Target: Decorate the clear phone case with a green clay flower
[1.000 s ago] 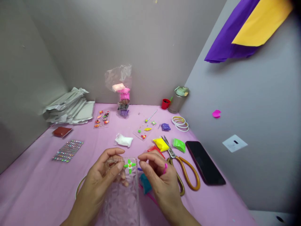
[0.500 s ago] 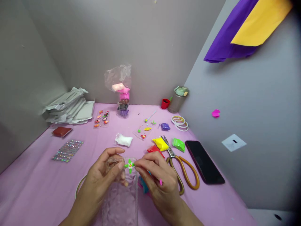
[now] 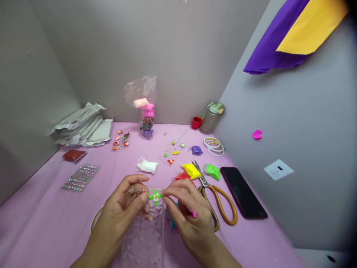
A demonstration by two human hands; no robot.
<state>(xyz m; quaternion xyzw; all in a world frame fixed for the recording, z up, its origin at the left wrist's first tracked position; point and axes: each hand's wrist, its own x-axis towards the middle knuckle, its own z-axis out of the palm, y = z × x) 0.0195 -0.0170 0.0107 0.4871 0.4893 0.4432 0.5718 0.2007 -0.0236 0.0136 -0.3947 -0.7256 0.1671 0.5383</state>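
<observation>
My left hand [image 3: 122,208] grips a clear textured phone case [image 3: 143,242] by its upper left part, fingers behind and thumb in front. A small clay flower [image 3: 156,197] with green petals, a white middle and an orange centre sits on the case, just right of my left thumb. Thumb and forefinger of my right hand [image 3: 189,212] are pinched together at the tip of the flower's right petal; whether they hold anything is hidden. A small pink piece [image 3: 194,213] shows at the curled fingers of that hand.
Scissors [image 3: 214,197], a black phone [image 3: 243,191] and yellow [image 3: 191,171], green [image 3: 212,171] and red clay packs lie to the right. Ahead are a white clay pack [image 3: 147,166] and a charm sheet [image 3: 170,154]. Gem strips [image 3: 80,178] lie left; a bottle [image 3: 212,118] stands behind.
The pinched fingertips of my right hand have drawn slightly right, to the outer tip of the petal. My left hand and the case hold nearly still; the view has shifted a little.
</observation>
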